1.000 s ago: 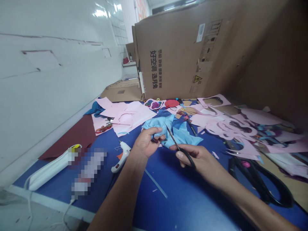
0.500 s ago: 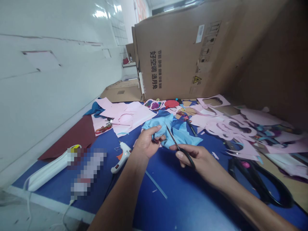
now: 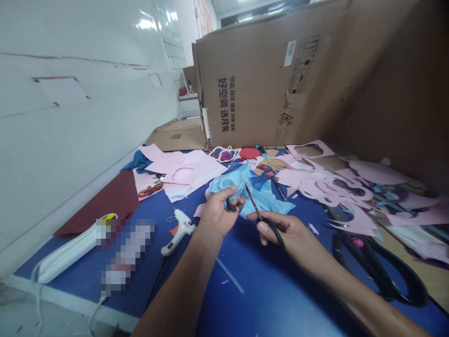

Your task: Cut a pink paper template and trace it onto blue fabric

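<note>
Light blue fabric point(image 3: 264, 199) lies bunched in the middle of the blue tabletop. My left hand point(image 3: 222, 210) is closed on its near left edge, thumb on top. Some dark blue material shows between the fingers. In my right hand point(image 3: 280, 229) is a pair of scissors point(image 3: 254, 202) with black handles. Its narrow blades point up and away, and their tips are at the light blue fabric. Whether the blades have fabric between them I cannot tell. A white glue gun point(image 3: 178, 230) rests just left of my left forearm.
Pink sheets point(image 3: 192, 171) and cut pink scraps point(image 3: 329, 182) spread across the back and right. Large black-handled shears point(image 3: 382, 267) lie at the right. A cardboard box point(image 3: 259, 84) stands behind. A power strip point(image 3: 70, 255), a maroon sheet point(image 3: 101, 203) and a blue strip point(image 3: 229, 275) lie around.
My left hand has shifted slightly right with the fabric, which is bunched higher over the fingers. The scissors' tips have moved a little to the right.
</note>
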Demonstrator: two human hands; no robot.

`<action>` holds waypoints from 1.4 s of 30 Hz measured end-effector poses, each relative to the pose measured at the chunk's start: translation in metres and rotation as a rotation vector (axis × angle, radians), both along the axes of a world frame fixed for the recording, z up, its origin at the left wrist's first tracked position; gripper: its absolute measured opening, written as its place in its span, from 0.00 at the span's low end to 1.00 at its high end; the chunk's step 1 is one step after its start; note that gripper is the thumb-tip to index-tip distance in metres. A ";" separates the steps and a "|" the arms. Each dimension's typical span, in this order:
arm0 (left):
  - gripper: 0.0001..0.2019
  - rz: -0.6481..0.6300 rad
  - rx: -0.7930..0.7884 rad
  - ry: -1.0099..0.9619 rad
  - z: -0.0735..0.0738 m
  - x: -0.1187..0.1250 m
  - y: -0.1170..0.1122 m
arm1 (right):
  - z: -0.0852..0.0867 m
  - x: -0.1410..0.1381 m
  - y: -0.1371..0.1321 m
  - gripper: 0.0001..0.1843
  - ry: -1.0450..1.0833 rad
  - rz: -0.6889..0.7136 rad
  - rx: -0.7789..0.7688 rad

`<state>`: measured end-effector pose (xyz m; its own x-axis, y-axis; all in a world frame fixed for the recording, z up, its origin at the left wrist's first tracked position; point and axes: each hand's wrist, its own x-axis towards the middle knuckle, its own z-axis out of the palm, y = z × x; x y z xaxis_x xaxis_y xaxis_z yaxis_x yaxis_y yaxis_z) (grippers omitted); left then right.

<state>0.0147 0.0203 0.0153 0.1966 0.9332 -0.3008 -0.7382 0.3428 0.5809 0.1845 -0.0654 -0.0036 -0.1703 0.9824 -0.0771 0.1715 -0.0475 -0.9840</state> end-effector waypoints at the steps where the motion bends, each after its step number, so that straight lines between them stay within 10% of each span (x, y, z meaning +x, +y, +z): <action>1: 0.22 0.002 0.003 -0.010 0.000 0.001 -0.001 | 0.000 0.000 0.000 0.36 -0.002 0.001 0.001; 42: 0.19 -0.016 0.059 0.001 -0.004 0.010 -0.005 | -0.002 0.001 0.000 0.36 -0.024 -0.021 0.035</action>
<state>0.0243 0.0150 0.0116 0.2112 0.9461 -0.2457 -0.7328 0.3196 0.6008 0.1856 -0.0650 -0.0056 -0.1477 0.9880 -0.0460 0.1948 -0.0165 -0.9807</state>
